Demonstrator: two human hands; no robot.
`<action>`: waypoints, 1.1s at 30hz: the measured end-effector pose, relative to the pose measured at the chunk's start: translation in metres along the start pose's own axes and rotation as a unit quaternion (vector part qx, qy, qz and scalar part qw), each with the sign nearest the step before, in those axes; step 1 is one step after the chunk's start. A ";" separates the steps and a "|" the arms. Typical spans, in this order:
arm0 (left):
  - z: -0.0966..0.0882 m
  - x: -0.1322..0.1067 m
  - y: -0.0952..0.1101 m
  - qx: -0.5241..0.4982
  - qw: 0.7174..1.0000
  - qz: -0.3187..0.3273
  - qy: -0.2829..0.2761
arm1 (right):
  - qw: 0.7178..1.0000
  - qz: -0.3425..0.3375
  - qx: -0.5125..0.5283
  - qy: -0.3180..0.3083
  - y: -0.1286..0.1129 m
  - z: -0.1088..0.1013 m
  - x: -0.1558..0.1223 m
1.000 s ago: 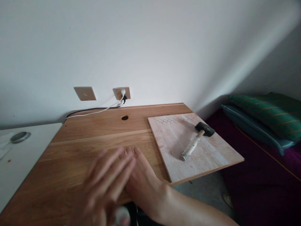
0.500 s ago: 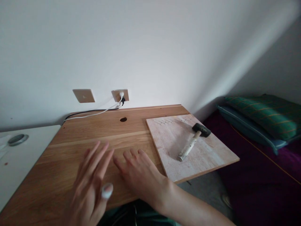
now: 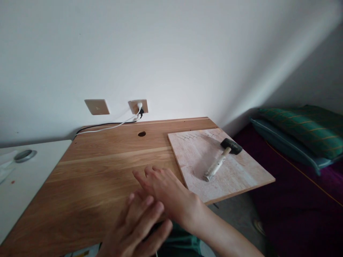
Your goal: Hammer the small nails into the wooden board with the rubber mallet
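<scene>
My right hand (image 3: pixel 162 187) hovers over or rests on the wooden desk (image 3: pixel 88 185), palm down, fingers loosely bent and a little apart, with nothing visible in it. Closer to me, my left hand (image 3: pixel 139 228) is held in front of the right one and overlaps it in view. Its fingers are spread and hold nothing that I can see. To the right of my hands, a pale board (image 3: pixel 184 160) lies on the desk and juts past its edge. On that board rests a rubber mallet (image 3: pixel 218 162), black head away from me, worn pale handle towards me.
A white table (image 3: pixel 40 175) with a round metal lid-like object (image 3: pixel 24 156) adjoins on the left. Cables (image 3: pixel 107 128) run from the wall socket (image 3: pixel 138 107) along the desk's back, near a round hole (image 3: pixel 142 134). At right is a purple-covered bed (image 3: pixel 289 200) with green pillows (image 3: pixel 302 132).
My left hand has moved right and towards me, from beside the right hand to in front of it. The right hand stays near the same spot. The mallet has not moved.
</scene>
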State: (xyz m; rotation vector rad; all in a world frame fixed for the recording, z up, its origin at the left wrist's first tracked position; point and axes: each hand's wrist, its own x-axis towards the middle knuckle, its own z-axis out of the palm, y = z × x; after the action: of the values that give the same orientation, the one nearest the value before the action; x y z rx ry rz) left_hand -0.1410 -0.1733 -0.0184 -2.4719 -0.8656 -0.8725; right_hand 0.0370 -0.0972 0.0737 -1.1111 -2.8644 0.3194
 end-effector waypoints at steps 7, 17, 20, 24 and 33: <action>0.004 -0.012 -0.037 0.041 0.961 -0.269 0.054 | 0.998 0.017 0.031 0.058 0.008 -0.002 -0.007; 0.011 -0.008 -0.004 -0.026 0.980 -0.190 0.047 | 0.952 0.022 0.295 0.083 0.021 0.003 -0.008; 0.014 -0.008 -0.008 -0.021 0.971 -0.223 0.081 | 0.950 0.035 0.300 0.079 0.024 0.006 -0.009; 0.013 -0.004 -0.015 0.015 0.964 -0.240 0.115 | 0.940 0.036 0.330 0.075 0.028 0.014 -0.010; 0.009 -0.005 -0.013 -0.055 0.947 -0.283 0.138 | 0.892 0.048 0.444 0.072 0.036 0.031 -0.014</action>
State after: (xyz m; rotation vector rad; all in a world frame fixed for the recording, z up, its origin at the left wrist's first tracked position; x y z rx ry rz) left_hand -0.1488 -0.1615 -0.0264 -2.1266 -1.4841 -1.4475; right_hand 0.0681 -0.0860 0.0365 -0.9861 -2.0804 1.3074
